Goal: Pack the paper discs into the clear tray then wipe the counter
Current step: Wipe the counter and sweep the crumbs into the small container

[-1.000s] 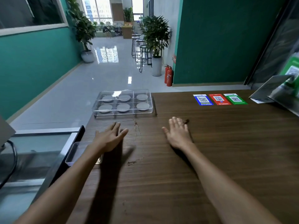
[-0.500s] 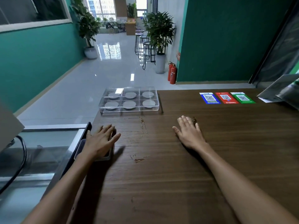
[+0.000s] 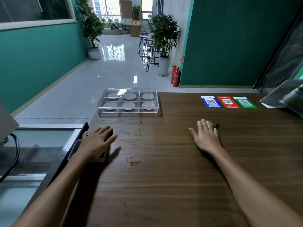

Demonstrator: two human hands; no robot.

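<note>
Left hand (image 3: 96, 142), fingers straight, rests flat over a small grey container (image 3: 91, 154) at the counter's (image 3: 172, 177) left edge; contents hidden. Clear tray (image 3: 128, 102) at 12 o'clock from it, by the far edge, long axis left-right, six paper discs (image 3: 128, 105) inside. Bare wood between. Right hand (image 3: 207, 136) flat, fingers extended, partly hiding a dark speck (image 3: 216, 125).

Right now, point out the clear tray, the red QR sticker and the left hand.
clear tray (image 3: 127, 110): head view, on its front wall.
red QR sticker (image 3: 228, 102): head view, on its middle.
left hand (image 3: 96, 143): head view, on the back of the hand.
</note>
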